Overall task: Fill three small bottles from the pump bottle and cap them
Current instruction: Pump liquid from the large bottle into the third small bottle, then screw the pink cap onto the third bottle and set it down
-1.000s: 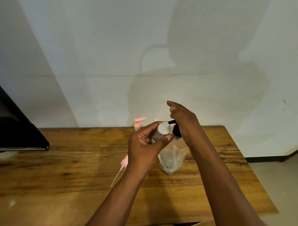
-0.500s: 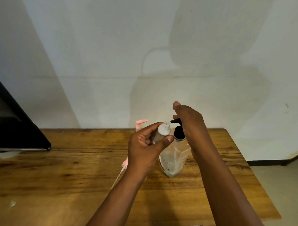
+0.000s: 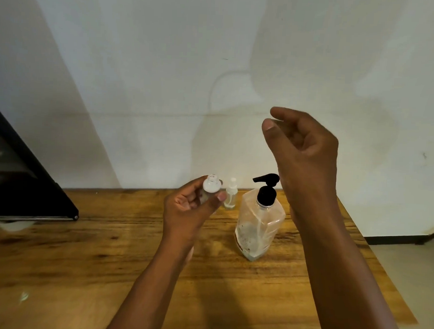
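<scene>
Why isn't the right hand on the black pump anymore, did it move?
Yes. The right hand lifted up off the black pump, now raised above it.

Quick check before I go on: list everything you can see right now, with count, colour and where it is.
pump bottle: 1, clear with black pump, standing on the table right of centre
small bottle: 1, clear with whitish top, uncapped, held above the table
spray bottle: 1, clear, standing near the table's far edge
table: 1, brown wood
dark panel: 1, black, at left
wall: 1, white, behind
left hand: grips the small bottle
right hand: raised above the pump, fingers loosely curled, holding nothing
</scene>
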